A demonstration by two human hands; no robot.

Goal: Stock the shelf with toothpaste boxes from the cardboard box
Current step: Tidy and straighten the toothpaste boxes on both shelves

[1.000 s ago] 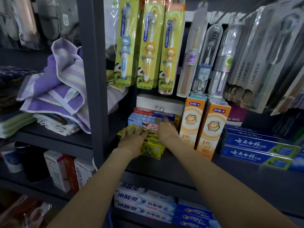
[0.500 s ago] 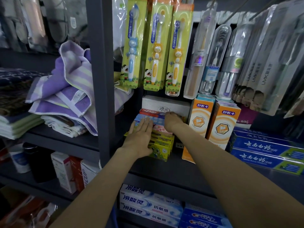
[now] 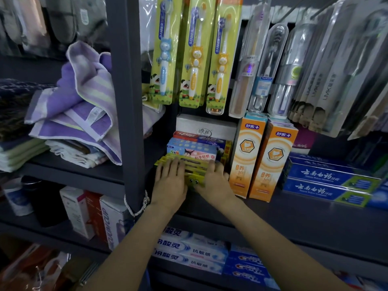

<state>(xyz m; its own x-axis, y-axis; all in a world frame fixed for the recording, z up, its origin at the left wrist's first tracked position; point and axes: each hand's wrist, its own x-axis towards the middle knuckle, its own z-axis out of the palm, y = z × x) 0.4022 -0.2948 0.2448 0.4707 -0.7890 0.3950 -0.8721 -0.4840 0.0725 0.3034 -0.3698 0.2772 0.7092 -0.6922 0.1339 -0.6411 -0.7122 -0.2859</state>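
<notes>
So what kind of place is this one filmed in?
Probably a small shop's toiletries aisle: packaged children's toothbrushes hang above a shelf of toothpaste boxes, with folded towels alongside.

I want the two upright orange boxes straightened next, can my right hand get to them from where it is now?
Probably yes. The right hand rests on the yellow toothpaste boxes, and the orange boxes stand upright just to its right on the same shelf. Nothing stands between them, and their fronts face out unblocked.
</notes>
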